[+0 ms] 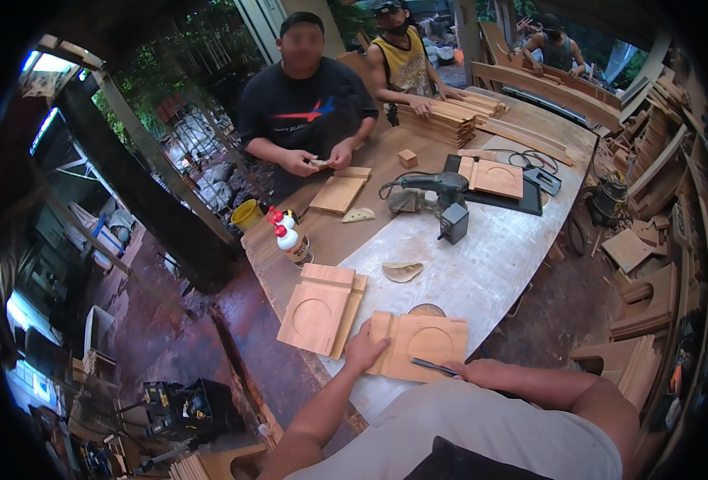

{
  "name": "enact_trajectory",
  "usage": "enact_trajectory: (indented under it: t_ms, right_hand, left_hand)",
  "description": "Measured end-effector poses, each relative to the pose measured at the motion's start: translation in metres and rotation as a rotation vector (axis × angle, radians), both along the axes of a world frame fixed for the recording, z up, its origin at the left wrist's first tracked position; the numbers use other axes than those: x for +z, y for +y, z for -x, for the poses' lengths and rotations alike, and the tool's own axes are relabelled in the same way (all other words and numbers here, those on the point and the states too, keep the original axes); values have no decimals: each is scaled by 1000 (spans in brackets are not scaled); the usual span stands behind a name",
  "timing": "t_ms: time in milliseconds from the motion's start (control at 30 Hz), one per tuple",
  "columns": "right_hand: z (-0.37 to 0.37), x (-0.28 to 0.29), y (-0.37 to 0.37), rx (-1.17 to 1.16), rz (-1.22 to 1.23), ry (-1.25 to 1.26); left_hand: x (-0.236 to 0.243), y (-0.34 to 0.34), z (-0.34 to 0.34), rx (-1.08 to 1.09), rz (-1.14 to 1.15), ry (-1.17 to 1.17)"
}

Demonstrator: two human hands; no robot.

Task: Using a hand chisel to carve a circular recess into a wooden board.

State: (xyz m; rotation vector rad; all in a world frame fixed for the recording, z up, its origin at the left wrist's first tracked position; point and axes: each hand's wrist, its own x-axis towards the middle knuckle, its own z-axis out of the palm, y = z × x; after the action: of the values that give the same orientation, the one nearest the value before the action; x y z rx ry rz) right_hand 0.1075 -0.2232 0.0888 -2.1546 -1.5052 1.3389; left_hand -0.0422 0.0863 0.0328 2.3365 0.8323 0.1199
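Note:
At the near edge of the metal-topped table, my left hand (367,350) grips the left side of a light wooden board (426,336) with a circular recess and a raised strip. My right hand (474,370) holds a dark chisel (427,364) laid across the board's lower right, below the circle. Two similar boards (306,318) are stacked to the left. A curved piece of folded abrasive or wood (402,270), too unclear to name, lies above my board. Two red-capped bottles (290,240) stand farther left, and a sander (442,204) rests mid-table.
Across the table (514,264), a co-worker (306,112) holds a small piece; a second (402,72) handles stacked slats (442,120); another (550,60) works behind. A black tray (530,200) with a board lies right. Timber offcuts (634,248) crowd the right, a yellow bucket (246,214) the left.

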Motion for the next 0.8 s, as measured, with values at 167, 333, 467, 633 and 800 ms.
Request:
enact_trajectory:
  t_ms: [167,333,467,633,800]
  right_hand:
    - [2,10,4,-14,43,-14]
    - [1,-1,3,4,-7,-78]
    - [1,0,4,20,-16,-45]
    - [0,-4,3,13,-6,-60]
    - [2,5,3,10,-4,-61]
  left_hand:
    - [-1,1,1,8,-7,0]
    - [0,1,-1,12,-24,9]
    - [-3,2,1,13,0,30]
    - [-7,3,0,7,-24,14]
    - [-7,4,1,13,-7,17]
